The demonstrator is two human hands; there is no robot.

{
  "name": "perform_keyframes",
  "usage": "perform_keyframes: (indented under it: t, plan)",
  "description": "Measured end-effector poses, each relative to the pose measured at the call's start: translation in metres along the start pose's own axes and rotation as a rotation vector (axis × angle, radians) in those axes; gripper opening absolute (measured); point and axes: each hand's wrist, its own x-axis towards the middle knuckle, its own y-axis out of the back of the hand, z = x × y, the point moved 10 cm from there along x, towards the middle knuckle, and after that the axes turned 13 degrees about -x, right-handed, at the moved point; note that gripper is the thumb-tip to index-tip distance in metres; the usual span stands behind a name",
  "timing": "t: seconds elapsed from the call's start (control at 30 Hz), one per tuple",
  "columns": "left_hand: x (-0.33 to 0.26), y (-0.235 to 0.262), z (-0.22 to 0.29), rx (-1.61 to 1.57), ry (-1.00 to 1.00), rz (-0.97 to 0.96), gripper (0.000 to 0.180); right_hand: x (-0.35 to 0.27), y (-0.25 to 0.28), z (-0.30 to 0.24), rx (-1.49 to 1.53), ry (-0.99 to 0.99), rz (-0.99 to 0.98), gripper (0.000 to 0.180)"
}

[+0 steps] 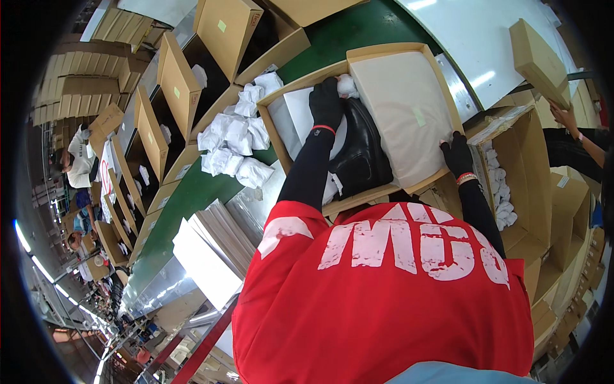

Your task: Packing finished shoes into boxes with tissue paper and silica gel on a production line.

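Though the black boot (366,152) already lies in its carton (272,132), lid (387,49) stands unclosed, right hand (458,157) pinching its edge near three o'clock, left hand (325,104) at twelve, grip I can't tell.

A black boot (362,152), boxes (150,130) lining a green belt (384,29) and stacked cartons (89,70) show a packing factory.

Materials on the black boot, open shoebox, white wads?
Black boot: probably leather or synthetic leather; smooth, glossy with highlights.
Open shoebox: looks like cardboard; matte brown, thin folded walls.
White wads: likely crumpled paper, given the creases, though thin fabric isn't ruled out.
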Motion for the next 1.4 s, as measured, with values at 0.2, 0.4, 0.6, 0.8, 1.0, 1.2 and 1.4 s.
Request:
perform_keyframes:
  t: [0.2,0.4,0.6,0.8,1.0,1.2,1.4]
  plan:
    - [-0.022,0.054,0.001,0.031,-0.123,-0.113,0.065,0.004,-0.068,0.013,-0.010,0.109,-0.187,0.039]
    - [-0.195,0.175,-0.056,-0.145,0.221,0.298,0.068,-0.010,-0.046,-0.005,0.025,0.046,0.076,0.045]
    - [-0.258,0.121,-0.029,-0.186,0.340,0.031,0.057,-0.002,-0.062,0.010,-0.093,-0.142,-0.118,0.054]
    - [-0.244,0.106,-0.056,-0.673,0.504,-0.073,0.064,0.034,0.006,-0.018,0.168,0.023,0.052,0.038]
    - [-0.211,0.167,-0.020,-0.542,0.252,-0.032,0.077,-0.092,0.095,-0.261,1.135,0.555,-0.417,0.022]
    - [-0.198,0.192,0.042,-0.226,-0.143,-0.111,0.084,-0.143,0.118,-0.316,1.009,0.582,-0.424,0.018]
    - [-0.213,0.180,0.089,0.038,-0.576,-0.254,0.048,-0.147,0.028,-0.261,0.576,0.551,-0.452,0.025]
